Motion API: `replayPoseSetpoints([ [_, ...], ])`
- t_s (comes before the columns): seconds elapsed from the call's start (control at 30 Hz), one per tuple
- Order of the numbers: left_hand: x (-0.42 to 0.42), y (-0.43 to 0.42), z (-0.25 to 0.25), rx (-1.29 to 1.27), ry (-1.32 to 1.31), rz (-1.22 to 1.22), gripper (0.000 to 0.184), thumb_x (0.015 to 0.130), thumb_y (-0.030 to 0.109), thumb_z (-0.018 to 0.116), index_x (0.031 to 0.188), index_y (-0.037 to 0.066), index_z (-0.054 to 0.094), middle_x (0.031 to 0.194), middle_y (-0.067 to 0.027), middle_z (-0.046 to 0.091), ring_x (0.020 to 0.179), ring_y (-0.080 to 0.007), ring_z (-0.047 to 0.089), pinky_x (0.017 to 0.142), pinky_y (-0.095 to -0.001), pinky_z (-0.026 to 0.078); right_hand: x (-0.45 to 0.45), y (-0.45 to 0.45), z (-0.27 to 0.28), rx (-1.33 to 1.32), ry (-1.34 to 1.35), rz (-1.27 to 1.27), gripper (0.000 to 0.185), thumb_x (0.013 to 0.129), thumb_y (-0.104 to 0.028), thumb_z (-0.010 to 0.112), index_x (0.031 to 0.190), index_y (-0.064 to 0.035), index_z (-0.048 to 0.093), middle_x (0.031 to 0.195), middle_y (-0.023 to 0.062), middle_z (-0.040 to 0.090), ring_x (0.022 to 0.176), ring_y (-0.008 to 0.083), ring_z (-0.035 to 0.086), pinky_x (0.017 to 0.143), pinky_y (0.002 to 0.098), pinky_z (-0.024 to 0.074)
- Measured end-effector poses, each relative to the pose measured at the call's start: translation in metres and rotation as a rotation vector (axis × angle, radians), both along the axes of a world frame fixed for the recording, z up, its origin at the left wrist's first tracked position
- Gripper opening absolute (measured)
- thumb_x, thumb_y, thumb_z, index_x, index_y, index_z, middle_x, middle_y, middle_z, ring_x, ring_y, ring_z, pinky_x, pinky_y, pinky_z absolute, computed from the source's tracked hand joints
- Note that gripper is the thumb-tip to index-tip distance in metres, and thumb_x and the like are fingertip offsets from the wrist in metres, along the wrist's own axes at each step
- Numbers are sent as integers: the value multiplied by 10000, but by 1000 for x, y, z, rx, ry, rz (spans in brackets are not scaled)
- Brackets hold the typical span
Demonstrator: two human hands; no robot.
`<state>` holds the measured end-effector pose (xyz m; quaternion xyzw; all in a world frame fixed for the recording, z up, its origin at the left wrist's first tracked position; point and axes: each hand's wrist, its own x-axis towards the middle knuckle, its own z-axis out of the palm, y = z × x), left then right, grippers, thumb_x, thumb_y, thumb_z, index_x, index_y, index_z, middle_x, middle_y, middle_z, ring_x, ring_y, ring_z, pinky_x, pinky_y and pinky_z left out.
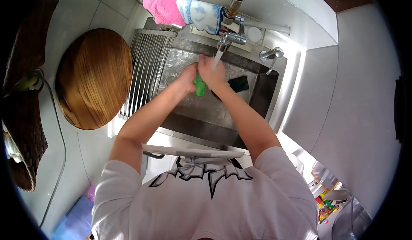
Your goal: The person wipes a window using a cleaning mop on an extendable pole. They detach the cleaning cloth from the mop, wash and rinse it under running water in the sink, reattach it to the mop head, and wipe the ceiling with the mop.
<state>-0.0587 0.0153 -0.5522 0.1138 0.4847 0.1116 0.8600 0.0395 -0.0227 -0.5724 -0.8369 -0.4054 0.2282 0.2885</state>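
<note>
Both my hands are close together over the sink [201, 111], under the faucet [231, 38], which is running. A crumpled green cloth [199, 86] hangs between them; its exact kind is hard to make out. My left hand [188, 77] is closed around it from the left. My right hand [212, 73] is bent over it from the right, with the water stream falling onto it and its fingers slightly blurred. Just right of my right wrist, a dark green scouring pad [238, 83] lies in the sink, partly over a pale rounded thing that my forearm half hides.
A metal roll-up rack [148, 64] covers the sink's left side, beside a round wooden board [93, 79]. Pink [162, 6] and blue-white [199, 13] cloths drape over a pipe behind the faucet. A soap dispenser [271, 55] stands at the right rim. A cable [60, 128] runs along the left counter.
</note>
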Motion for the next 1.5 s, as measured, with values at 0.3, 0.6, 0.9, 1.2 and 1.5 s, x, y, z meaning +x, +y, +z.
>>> replayPoseSetpoints([
  [0.3, -4, -26, -30, 72, 63, -13, 361, 990, 311, 335, 1042, 58, 587, 958, -103, 645, 856, -257, 629, 803, -404, 511, -1, -19, 25, -50, -43, 132, 459, 892, -428, 470, 714, -66, 689, 656, 226, 618, 656, 449, 605, 639, 511, 497],
  [0.6, -2, -20, -18, 21, -21, -72, 342, 984, 316, 366, 1051, 70, 594, 961, -74, 658, 822, -183, 637, 681, -341, 517, 20, -19, 11, -155, 21, 69, 466, 887, -436, 481, 765, -42, 696, 757, 269, 626, 766, 451, 615, 711, 517, 489],
  [0.9, -38, 8, 16, 50, -172, -138, 355, 968, 384, 469, 1114, 84, 594, 1023, -52, 652, 872, -170, 635, 711, -318, 512, 49, -36, 21, 101, 1241, -371, 426, 863, -325, 654, 1001, 73, 595, 990, 120, 623, 839, 177, 584, 753, 310, 470],
  [1.2, -19, -16, -5, 20, -177, 119, 382, 979, 387, 442, 1252, 138, 538, 1109, -78, 618, 1001, -203, 597, 784, -356, 511, 4, -46, 47, 383, 718, 7, 207, 865, -254, 646, 808, -55, 661, 640, 10, 600, 584, 133, 585, 567, 284, 475],
  [1.5, -8, -35, -29, -49, -90, -97, 324, 959, 350, 398, 969, 101, 605, 882, -62, 650, 748, -198, 635, 629, -333, 517, -5, -25, 34, 232, -171, 171, 401, 861, -387, 548, 619, -85, 654, 592, 151, 605, 566, 356, 616, 518, 435, 492],
])
